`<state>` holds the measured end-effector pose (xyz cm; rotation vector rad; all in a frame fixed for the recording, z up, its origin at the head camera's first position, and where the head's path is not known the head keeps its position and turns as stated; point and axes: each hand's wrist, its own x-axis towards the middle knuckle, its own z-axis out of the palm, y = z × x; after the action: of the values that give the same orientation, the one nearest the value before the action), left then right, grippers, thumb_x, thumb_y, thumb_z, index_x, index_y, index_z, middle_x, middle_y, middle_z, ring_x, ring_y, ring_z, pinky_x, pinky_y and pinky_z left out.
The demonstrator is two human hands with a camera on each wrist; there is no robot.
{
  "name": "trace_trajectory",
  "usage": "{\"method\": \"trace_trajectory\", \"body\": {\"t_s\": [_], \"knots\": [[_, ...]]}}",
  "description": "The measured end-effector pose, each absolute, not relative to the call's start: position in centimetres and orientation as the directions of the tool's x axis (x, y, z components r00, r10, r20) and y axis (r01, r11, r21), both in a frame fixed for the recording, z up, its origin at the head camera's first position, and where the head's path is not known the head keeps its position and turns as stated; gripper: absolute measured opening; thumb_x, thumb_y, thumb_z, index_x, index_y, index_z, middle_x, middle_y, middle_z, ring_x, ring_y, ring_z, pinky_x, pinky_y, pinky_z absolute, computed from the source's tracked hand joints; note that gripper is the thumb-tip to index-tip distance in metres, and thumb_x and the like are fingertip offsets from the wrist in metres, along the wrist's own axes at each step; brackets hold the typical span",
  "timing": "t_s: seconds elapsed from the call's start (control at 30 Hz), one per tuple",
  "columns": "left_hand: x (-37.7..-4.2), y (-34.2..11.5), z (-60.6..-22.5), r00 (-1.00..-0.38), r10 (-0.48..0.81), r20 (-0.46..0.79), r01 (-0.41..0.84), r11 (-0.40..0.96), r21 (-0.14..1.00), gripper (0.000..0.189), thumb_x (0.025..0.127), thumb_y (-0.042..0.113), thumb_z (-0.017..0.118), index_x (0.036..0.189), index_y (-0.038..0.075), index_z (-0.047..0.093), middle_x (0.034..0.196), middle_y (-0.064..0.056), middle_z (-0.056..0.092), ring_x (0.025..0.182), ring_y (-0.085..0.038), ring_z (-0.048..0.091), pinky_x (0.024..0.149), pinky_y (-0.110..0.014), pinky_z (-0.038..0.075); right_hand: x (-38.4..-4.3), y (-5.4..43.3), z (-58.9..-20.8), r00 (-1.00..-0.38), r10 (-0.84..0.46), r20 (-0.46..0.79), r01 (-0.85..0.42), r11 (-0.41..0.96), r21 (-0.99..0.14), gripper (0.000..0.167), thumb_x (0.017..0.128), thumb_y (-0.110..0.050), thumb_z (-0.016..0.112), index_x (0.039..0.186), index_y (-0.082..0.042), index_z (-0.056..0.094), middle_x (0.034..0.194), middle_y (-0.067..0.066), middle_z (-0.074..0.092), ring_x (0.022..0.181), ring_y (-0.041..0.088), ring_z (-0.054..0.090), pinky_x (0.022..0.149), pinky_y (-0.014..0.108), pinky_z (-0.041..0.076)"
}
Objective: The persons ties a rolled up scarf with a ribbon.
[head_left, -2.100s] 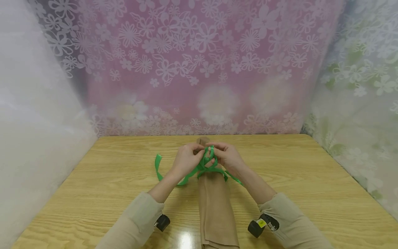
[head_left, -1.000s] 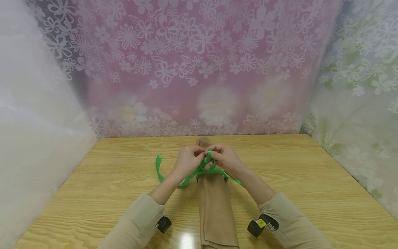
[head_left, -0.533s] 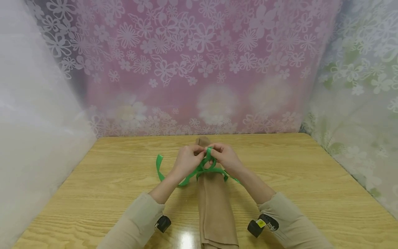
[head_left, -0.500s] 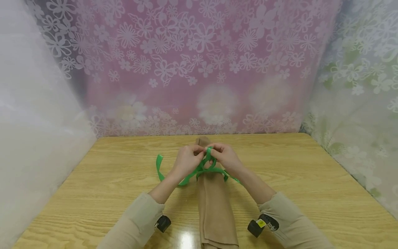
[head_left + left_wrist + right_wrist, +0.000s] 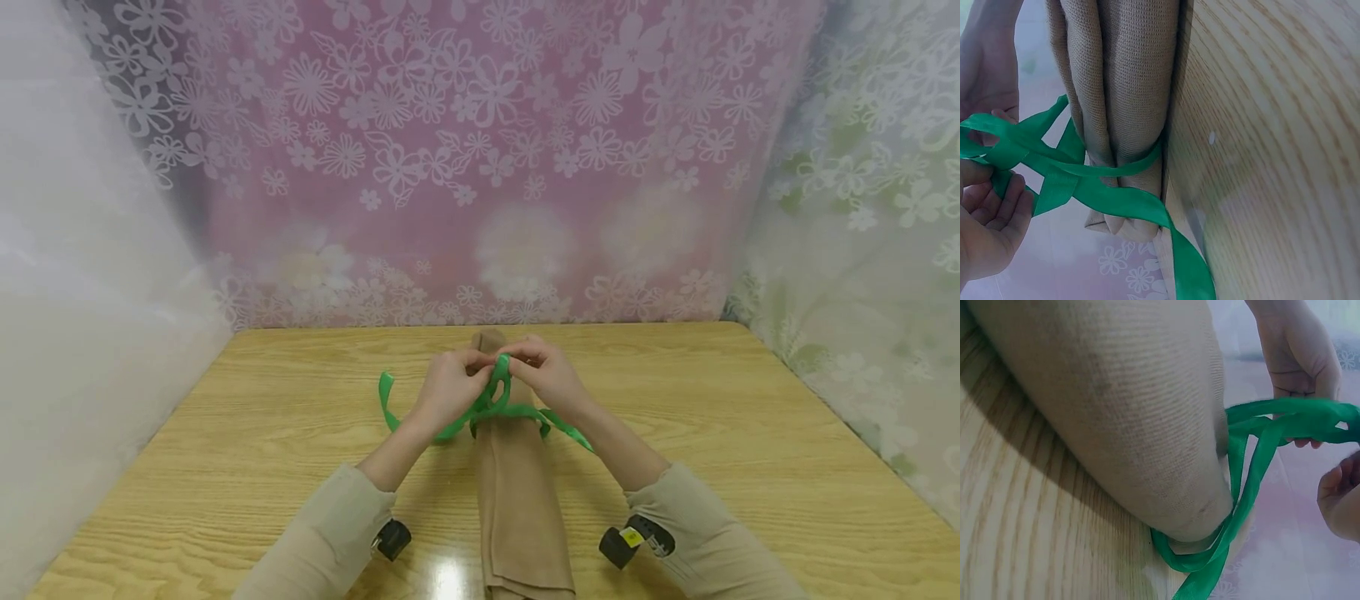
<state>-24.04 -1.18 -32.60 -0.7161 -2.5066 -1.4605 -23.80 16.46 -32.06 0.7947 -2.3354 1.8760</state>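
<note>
A long roll of folded brown cloth lies lengthwise on the table, with a green ribbon wrapped round it near its far end. Above the wrap, the ribbon rises in a narrow upright loop. My left hand pinches the ribbon on the left of this loop; the left wrist view shows that hand's fingers curled beside the strands. At the loop's top, my right hand holds the ribbon between thumb and forefinger. The exact contact is partly hidden, and the right wrist view cuts it off at its edge.
The wooden table extends on both sides of the roll. One ribbon tail curls out to the left, another runs under the right forearm. A pink flowered curtain hangs behind the table, with pale sheets at both sides.
The ribbon's loose, tangled loops have drawn into one narrower upright loop. My right fingers have shifted slightly at its top; my left hand stays nearly in place. The roll has hardly moved.
</note>
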Motion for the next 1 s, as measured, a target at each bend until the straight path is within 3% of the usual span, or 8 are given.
{"method": "trace_trajectory", "body": {"t_s": [0.1, 0.17, 0.33, 0.47, 0.63, 0.8, 1.0], "knots": [[-24.1, -1.3, -32.7, -0.877, 0.328, 0.350, 0.466, 0.407, 0.786, 0.019, 0.090, 0.010, 0.059, 0.102, -0.001, 0.069, 0.091, -0.009, 0.070, 0.069, -0.015, 0.064, 0.055, -0.022, 0.048, -23.8, 16.7, -32.0, -0.855, -0.385, 0.349, -0.421, 0.120, -0.899, 0.022, 0.094, -0.007, 0.052, 0.104, 0.007, 0.064, 0.095, 0.008, 0.063, 0.074, 0.011, 0.049, 0.070, 0.026, 0.042], [-24.1, -1.3, -32.8, -0.881, 0.325, 0.343, 0.458, 0.407, 0.791, 0.018, 0.090, 0.008, 0.059, 0.102, -0.001, 0.069, 0.091, -0.009, 0.070, 0.070, -0.016, 0.065, 0.056, -0.022, 0.049, -23.8, 16.8, -32.0, -0.848, -0.404, 0.343, -0.420, 0.119, -0.900, 0.022, 0.094, -0.007, 0.051, 0.104, 0.008, 0.064, 0.097, 0.011, 0.066, 0.073, 0.009, 0.053, 0.069, 0.024, 0.043], [-24.3, -1.5, -32.9, -0.884, 0.316, 0.343, 0.457, 0.437, 0.775, 0.017, 0.089, 0.006, 0.058, 0.099, -0.001, 0.070, 0.089, -0.009, 0.070, 0.072, -0.015, 0.064, 0.057, -0.023, 0.050, -23.9, 17.4, -31.5, -0.838, -0.450, 0.309, -0.420, 0.169, -0.892, 0.022, 0.093, -0.006, 0.052, 0.107, 0.008, 0.063, 0.103, 0.015, 0.064, 0.078, 0.013, 0.058, 0.082, 0.033, 0.047], [-24.3, -1.8, -32.8, -0.877, 0.306, 0.372, 0.478, 0.466, 0.744, 0.015, 0.088, 0.006, 0.059, 0.095, -0.001, 0.070, 0.087, -0.009, 0.069, 0.068, -0.013, 0.061, 0.055, -0.021, 0.048, -24.0, 18.1, -30.9, -0.834, -0.489, 0.257, -0.417, 0.252, -0.873, 0.020, 0.093, -0.004, 0.050, 0.104, 0.003, 0.065, 0.087, 0.007, 0.062, 0.058, 0.014, 0.045, 0.070, 0.031, 0.045], [-24.3, -2.1, -32.7, -0.863, 0.307, 0.401, 0.505, 0.488, 0.712, 0.014, 0.087, 0.005, 0.060, 0.093, -0.002, 0.071, 0.082, -0.009, 0.069, 0.053, -0.008, 0.050, 0.047, -0.018, 0.040, -24.0, 18.8, -30.1, -0.811, -0.542, 0.220, -0.438, 0.313, -0.843, 0.022, 0.092, -0.003, 0.044, 0.099, 0.001, 0.065, 0.079, 0.008, 0.056, 0.066, 0.022, 0.046, 0.063, 0.031, 0.042], [-24.4, -2.3, -32.8, -0.858, 0.317, 0.404, 0.514, 0.509, 0.691, 0.014, 0.086, 0.004, 0.060, 0.093, -0.002, 0.070, 0.082, -0.009, 0.069, 0.048, -0.007, 0.044, 0.044, -0.019, 0.036, -23.8, 19.0, -29.5, -0.792, -0.565, 0.232, -0.514, 0.413, -0.752, 0.022, 0.095, -0.009, 0.047, 0.095, -0.002, 0.067, 0.090, 0.007, 0.063, 0.069, 0.019, 0.048, 0.064, 0.032, 0.043], [-24.4, -2.5, -32.6, -0.853, 0.323, 0.410, 0.521, 0.529, 0.669, 0.014, 0.086, 0.003, 0.058, 0.091, -0.001, 0.071, 0.080, -0.008, 0.068, 0.047, -0.007, 0.043, 0.044, -0.020, 0.037, -23.7, 19.1, -29.2, -0.815, -0.536, 0.220, -0.543, 0.575, -0.612, 0.012, 0.091, -0.016, 0.059, 0.088, -0.009, 0.069, 0.080, 0.000, 0.061, 0.055, 0.014, 0.043, 0.051, 0.027, 0.039]]}}
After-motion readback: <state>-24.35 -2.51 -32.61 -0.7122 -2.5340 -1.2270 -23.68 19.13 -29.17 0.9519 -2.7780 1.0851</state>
